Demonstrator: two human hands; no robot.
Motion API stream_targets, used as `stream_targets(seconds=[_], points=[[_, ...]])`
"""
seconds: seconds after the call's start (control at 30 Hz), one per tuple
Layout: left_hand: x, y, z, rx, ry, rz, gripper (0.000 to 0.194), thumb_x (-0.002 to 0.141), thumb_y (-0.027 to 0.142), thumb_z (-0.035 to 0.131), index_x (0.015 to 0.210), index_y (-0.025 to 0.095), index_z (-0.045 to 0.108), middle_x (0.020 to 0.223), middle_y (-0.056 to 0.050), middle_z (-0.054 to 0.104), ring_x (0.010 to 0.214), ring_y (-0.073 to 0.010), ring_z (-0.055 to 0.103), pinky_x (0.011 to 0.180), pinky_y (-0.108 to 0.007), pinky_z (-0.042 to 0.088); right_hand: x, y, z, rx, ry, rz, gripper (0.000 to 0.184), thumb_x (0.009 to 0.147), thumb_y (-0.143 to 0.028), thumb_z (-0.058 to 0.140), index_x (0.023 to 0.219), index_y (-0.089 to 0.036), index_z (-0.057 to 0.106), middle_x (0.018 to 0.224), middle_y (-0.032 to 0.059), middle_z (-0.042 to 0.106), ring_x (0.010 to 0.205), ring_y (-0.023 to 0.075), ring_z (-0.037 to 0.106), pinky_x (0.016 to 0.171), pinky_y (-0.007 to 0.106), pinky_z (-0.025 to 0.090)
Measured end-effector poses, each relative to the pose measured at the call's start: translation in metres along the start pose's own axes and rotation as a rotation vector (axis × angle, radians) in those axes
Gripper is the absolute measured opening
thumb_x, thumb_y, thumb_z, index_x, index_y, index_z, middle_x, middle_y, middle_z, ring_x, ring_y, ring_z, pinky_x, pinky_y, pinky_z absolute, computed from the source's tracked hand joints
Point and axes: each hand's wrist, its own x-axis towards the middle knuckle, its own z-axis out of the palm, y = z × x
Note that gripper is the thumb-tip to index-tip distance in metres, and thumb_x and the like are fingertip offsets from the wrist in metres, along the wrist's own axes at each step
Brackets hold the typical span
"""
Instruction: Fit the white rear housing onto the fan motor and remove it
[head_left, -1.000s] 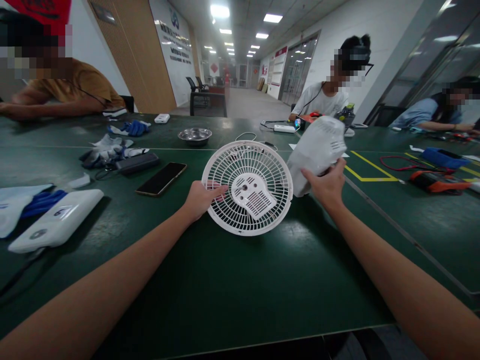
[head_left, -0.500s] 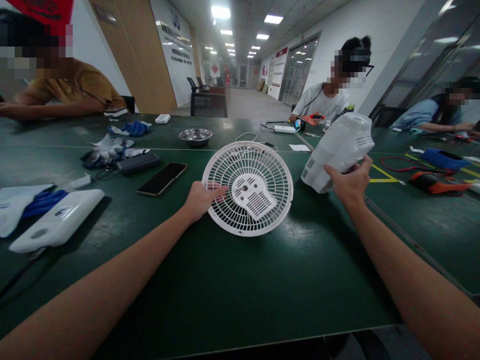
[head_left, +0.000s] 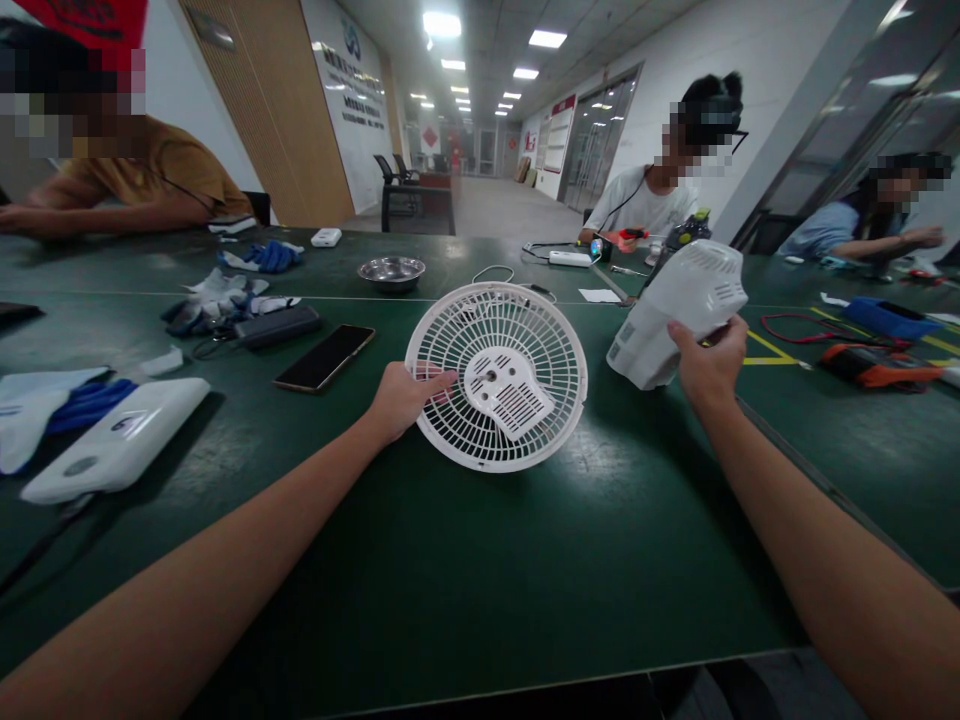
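In the middle of the head view is a round white fan grille point(head_left: 517, 400) with a slotted plate at its centre. My left hand point(head_left: 409, 400) grips its left rim, thumb lying over the ribs and fingers behind. To the right, my right hand point(head_left: 709, 360) is closed on a white plastic housing point(head_left: 667, 310) with vent slots at its upper end. The housing is tilted, its lower end close to the table; whether it touches cannot be made out. Some of the right fingers are hidden behind it. A thin cable point(head_left: 493, 270) shows behind the grille.
Left on the green table point(head_left: 480, 580) are a phone point(head_left: 325, 358), a white power bank point(head_left: 116, 440), a dark case point(head_left: 277, 327) and gloves point(head_left: 266, 257). A metal bowl point(head_left: 391, 272) stands behind. On the right are an orange meter point(head_left: 877, 367) and blue tray point(head_left: 890, 318). Several people sit around.
My right hand and the white housing have shifted slightly; the housing's top sits lower, uncovering a dark object behind it. The left hand and grille are nearly unmoved.
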Motion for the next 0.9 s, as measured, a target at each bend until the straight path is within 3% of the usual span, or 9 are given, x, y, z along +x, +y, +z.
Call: stream_targets(seconds=[0.13, 0.47, 0.57, 0.67, 0.73, 0.8, 0.9], points=[[0.0, -0.001, -0.001, -0.008, -0.01, 0.015, 0.014, 0.077, 0.023, 0.082, 0.082, 0.013, 0.074, 0.075, -0.008, 0.074, 0.066, -0.0196, 0.07, 0.065, -0.035, 0.06, -0.001, -0.003, 0.0, 0.074, -0.018, -0.073, 0.076, 0.078, -0.048, 0.073, 0.138, -0.016, 0.039, 0.134, 0.0226, 0.057, 0.113, 0.0296, 0.061, 0.089, 0.042, 0.048], [0.0, 0.001, 0.002, -0.018, 0.014, -0.002, 0.013, 0.076, 0.022, 0.083, 0.08, 0.012, 0.074, 0.072, -0.007, 0.074, 0.065, -0.0198, 0.07, 0.065, -0.035, 0.059, 0.0, -0.01, -0.005, 0.011, -0.041, -0.141, 0.076, 0.085, -0.048, 0.064, 0.145, -0.02, 0.027, 0.144, 0.0234, 0.047, 0.117, 0.0313, 0.057, 0.094, 0.047, 0.046], [0.002, -0.002, 0.001, -0.018, 0.007, -0.004, 0.015, 0.075, 0.023, 0.083, 0.08, 0.012, 0.074, 0.072, -0.007, 0.074, 0.065, -0.0197, 0.07, 0.066, -0.035, 0.059, -0.001, -0.011, -0.006, -0.055, 0.005, -0.217, 0.082, 0.083, -0.049, 0.066, 0.147, -0.021, 0.024, 0.143, 0.0226, 0.048, 0.12, 0.0327, 0.055, 0.097, 0.05, 0.046], [0.002, -0.004, 0.0, -0.026, 0.003, 0.003, 0.016, 0.075, 0.024, 0.083, 0.081, 0.012, 0.074, 0.074, -0.008, 0.074, 0.066, -0.0195, 0.071, 0.067, -0.035, 0.06, -0.003, -0.016, -0.008, -0.116, 0.1, -0.358, 0.086, 0.076, -0.047, 0.074, 0.145, -0.021, 0.031, 0.143, 0.0221, 0.047, 0.129, 0.0359, 0.05, 0.105, 0.055, 0.041], [0.002, -0.004, 0.0, -0.028, -0.002, 0.007, 0.016, 0.076, 0.024, 0.083, 0.083, 0.012, 0.074, 0.075, -0.008, 0.075, 0.067, -0.0193, 0.071, 0.067, -0.034, 0.06, -0.009, -0.024, -0.007, -0.121, 0.128, -0.422, 0.088, 0.071, -0.046, 0.077, 0.143, -0.021, 0.034, 0.143, 0.0197, 0.047, 0.131, 0.0383, 0.049, 0.102, 0.058, 0.042], [0.001, -0.003, -0.001, -0.021, -0.01, 0.009, 0.017, 0.076, 0.024, 0.082, 0.084, 0.012, 0.074, 0.077, -0.008, 0.075, 0.067, -0.0193, 0.071, 0.067, -0.034, 0.06, -0.019, -0.034, -0.003, -0.075, 0.064, -0.432, 0.09, 0.068, -0.047, 0.078, 0.143, -0.022, 0.034, 0.14, 0.0173, 0.049, 0.125, 0.0381, 0.053, 0.094, 0.056, 0.048], [0.001, -0.002, -0.001, 0.001, -0.019, 0.011, 0.017, 0.077, 0.025, 0.082, 0.085, 0.013, 0.074, 0.079, -0.008, 0.076, 0.068, -0.0195, 0.072, 0.067, -0.035, 0.06, -0.044, -0.052, 0.01, 0.003, -0.171, -0.379, 0.088, 0.067, -0.048, 0.079, 0.14, -0.022, 0.038, 0.131, 0.015, 0.055, 0.109, 0.0336, 0.061, 0.085, 0.05, 0.053]])
